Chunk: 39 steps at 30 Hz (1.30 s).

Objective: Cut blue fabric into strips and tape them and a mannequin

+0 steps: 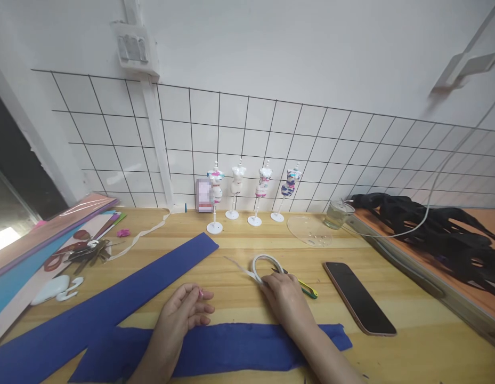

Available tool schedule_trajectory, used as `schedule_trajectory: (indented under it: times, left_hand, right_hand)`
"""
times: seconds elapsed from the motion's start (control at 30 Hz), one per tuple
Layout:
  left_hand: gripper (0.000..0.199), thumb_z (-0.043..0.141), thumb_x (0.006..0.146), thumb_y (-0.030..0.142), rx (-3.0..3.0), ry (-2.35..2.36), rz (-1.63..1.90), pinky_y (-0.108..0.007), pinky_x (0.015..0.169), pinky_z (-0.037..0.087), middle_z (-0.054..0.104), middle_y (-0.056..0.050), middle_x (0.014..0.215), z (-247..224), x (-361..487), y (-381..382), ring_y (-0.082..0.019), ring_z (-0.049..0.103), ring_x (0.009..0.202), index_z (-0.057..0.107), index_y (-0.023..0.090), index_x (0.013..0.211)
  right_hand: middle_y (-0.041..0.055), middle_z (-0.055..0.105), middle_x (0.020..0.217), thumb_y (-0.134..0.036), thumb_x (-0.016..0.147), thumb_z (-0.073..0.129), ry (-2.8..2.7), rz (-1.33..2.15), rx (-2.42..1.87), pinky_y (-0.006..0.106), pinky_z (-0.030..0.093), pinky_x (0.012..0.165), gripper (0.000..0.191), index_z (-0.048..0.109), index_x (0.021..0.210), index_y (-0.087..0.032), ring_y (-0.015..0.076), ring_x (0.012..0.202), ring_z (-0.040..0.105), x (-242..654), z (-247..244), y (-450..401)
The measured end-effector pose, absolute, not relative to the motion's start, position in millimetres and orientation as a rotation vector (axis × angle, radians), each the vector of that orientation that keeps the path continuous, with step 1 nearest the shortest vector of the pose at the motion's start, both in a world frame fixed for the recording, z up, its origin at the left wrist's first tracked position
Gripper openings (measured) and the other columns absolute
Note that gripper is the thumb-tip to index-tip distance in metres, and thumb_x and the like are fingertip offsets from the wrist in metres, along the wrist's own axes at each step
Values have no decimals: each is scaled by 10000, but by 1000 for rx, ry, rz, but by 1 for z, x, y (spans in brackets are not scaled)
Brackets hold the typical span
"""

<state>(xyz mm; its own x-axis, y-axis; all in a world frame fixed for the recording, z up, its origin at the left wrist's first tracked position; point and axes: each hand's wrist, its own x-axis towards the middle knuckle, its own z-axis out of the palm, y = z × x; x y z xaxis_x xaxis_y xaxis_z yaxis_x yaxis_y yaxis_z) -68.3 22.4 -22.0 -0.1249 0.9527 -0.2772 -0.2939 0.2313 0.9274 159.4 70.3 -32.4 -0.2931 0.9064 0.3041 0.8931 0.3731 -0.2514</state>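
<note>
My left hand [176,314] is above a strip of blue fabric [235,349], with thumb and index finger pinched. A small pink piece [201,293] shows at their tips, while the other fingers stretch out loosely. At the middle of the table, my right hand [287,298] grips the near edge of a roll of clear tape [255,265], whose loose end sticks out to the left. Partly behind that hand lies a tool with a yellow-green handle [309,289]; its other end is hidden. A longer blue fabric strip [151,277] runs diagonally on the left.
Several small dress-form mannequins [262,184] stand along the wall grid. On the right are a phone [359,298], a glass cup [338,214] and black straps [435,229]. Red-handled scissors [67,250], white earbuds with their case [51,289] and coloured sheets [15,288] lie left.
</note>
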Motion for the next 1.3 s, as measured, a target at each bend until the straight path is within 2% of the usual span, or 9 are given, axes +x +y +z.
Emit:
schedule_trajectory:
  times: [0.07, 0.17, 0.3, 0.4, 0.5, 0.63, 0.77, 1.07, 1.3]
  left_hand:
    - [263, 622, 705, 416, 744, 1218, 1237, -252, 535, 493, 648, -38, 786, -22, -66, 22, -148, 605, 637, 541, 170, 751]
    - [289, 652, 671, 431, 761, 1206, 1222, -250, 507, 486, 637, -25, 745, -22, -62, 22, -143, 596, 607, 562, 166, 745]
    - [345, 661, 638, 482, 832, 1161, 1172, -254, 484, 481, 624, -24, 710, -24, -56, 19, -145, 585, 583, 596, 157, 732]
    - [384, 681, 596, 511, 922, 1120, 1109, -250, 453, 461, 599, -22, 619, -27, -51, 15, -153, 567, 556, 616, 139, 667]
    - [355, 608, 688, 493, 1073, 1073, 1018, -238, 464, 447, 568, -10, 568, -29, -46, 10, -144, 553, 554, 624, 140, 660]
    - [381, 522, 749, 505, 1116, 1034, 941, -251, 497, 456, 585, -28, 642, -28, -44, 6, -145, 561, 579, 626, 143, 698]
    - [427, 529, 724, 543, 1088, 1016, 913, -257, 495, 446, 580, -37, 630, -25, -44, 6, -149, 560, 565, 621, 129, 675]
    - [415, 560, 707, 543, 992, 922, 849, -215, 443, 426, 572, -15, 577, -26, -44, 4, -115, 559, 488, 593, 137, 629]
    - [408, 646, 617, 548, 907, 987, 914, -200, 374, 399, 551, 19, 496, -30, -47, 11, -84, 500, 380, 543, 157, 567]
  right_hand:
    - [51, 626, 767, -220, 884, 452, -2224, 26, -1572, 329, 352, 711, 192, 625, 803, -205, 202, 778, 553, 161, -36, 72]
    - [68, 612, 916, -218, 874, 464, -2218, 32, -1492, 340, 374, 750, 155, 603, 942, -211, 212, 876, 534, 155, -36, 65]
    - [70, 585, 1000, -197, 873, 473, -2214, 147, -1099, 350, 379, 810, 212, 532, 1076, -211, 196, 926, 510, 134, -25, 41]
    - [42, 598, 943, -196, 863, 506, -2247, 194, -915, 346, 363, 794, 189, 535, 1050, -210, 176, 876, 510, 119, -14, 25]
    - [23, 609, 871, -198, 855, 528, -2270, 209, -877, 340, 344, 746, 148, 555, 1000, -204, 166, 809, 503, 113, -10, 20]
    - [9, 603, 755, -197, 886, 476, -2271, 168, -821, 323, 316, 682, 120, 580, 944, -207, 150, 719, 484, 116, -12, 23]
    - [28, 604, 809, -174, 888, 453, -2293, 181, -827, 317, 311, 678, 134, 571, 945, -198, 152, 735, 485, 118, -12, 23]
    - [33, 576, 743, -128, 848, 418, -2296, 99, -811, 325, 313, 671, 139, 547, 844, -178, 154, 691, 472, 116, -8, 19]
    - [53, 608, 804, -103, 876, 388, -2384, -26, -762, 317, 333, 658, 197, 555, 964, -159, 156, 716, 501, 113, -11, 21]
